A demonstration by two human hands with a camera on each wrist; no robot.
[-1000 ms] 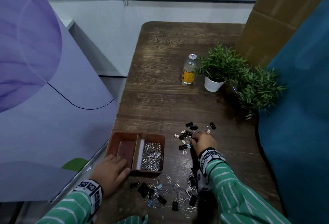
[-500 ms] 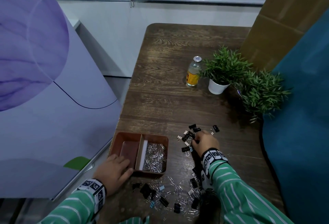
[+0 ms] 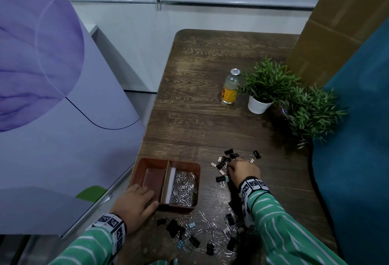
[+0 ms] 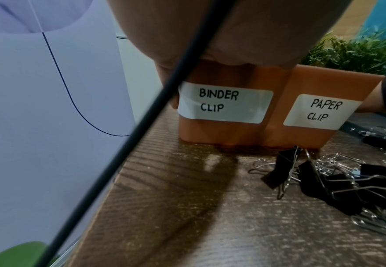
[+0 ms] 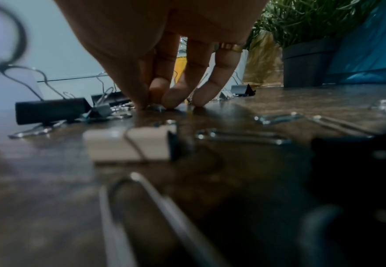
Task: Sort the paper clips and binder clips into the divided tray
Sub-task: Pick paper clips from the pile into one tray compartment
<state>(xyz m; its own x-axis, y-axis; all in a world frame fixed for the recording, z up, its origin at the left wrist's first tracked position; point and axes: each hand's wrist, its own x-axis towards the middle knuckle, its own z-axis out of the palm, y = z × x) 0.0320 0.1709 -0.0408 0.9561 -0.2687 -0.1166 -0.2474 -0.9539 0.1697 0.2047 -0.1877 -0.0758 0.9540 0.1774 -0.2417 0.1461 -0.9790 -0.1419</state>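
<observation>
A brown divided tray (image 3: 168,160) stands near the table's left edge. Its right compartment holds a heap of paper clips (image 3: 184,189), and its left one shows a bare floor. White labels read BINDER CLIP (image 4: 224,103) and PAPER CLIP (image 4: 320,112). My left hand (image 3: 136,199) rests on the tray's near left corner with relaxed fingers. My right hand (image 3: 242,169) reaches into a far scatter of binder clips (image 3: 226,159). Its fingertips (image 5: 157,105) pinch a small silvery clip against the wood. A mixed pile of clips (image 3: 193,233) lies in front of the tray.
A glass bottle (image 3: 230,88) and two potted plants (image 3: 267,88) (image 3: 313,113) stand further back on the right. Blue fabric (image 3: 357,170) borders the table's right side, and a purple panel (image 3: 52,117) its left. A white binder clip (image 5: 128,144) lies just behind my right fingers.
Both hands stay where they were. Only the head view has shifted slightly.
</observation>
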